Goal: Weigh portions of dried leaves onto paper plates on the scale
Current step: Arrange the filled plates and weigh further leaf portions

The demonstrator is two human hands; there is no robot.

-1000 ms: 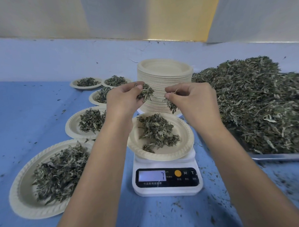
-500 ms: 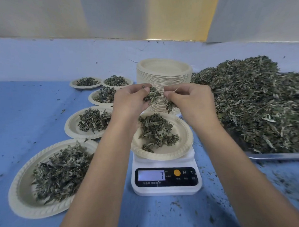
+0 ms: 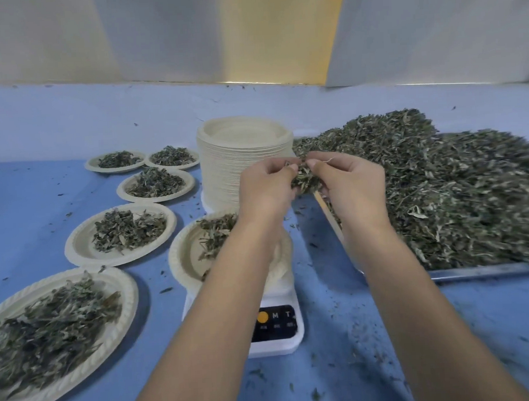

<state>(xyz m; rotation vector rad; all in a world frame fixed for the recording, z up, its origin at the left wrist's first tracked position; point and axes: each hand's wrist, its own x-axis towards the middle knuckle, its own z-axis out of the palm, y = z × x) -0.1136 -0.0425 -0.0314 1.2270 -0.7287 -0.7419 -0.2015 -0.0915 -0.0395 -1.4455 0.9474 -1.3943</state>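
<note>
A: Where are the hands?
B: The left hand (image 3: 264,188) and right hand (image 3: 352,186) pinch one clump of dried leaves (image 3: 304,177) between them, above the gap between scale (image 3: 278,330) and tray (image 3: 484,271).
A: And the plate?
B: The paper plate (image 3: 184,258) sits on the scale (partly hidden by the left forearm), holding leaves.

Both bare forearms reach forward, converging. The left hand (image 3: 266,189) and right hand (image 3: 352,186) are raised side by side, fingertips nearly touching, fingers curled in, pinching together.
</note>
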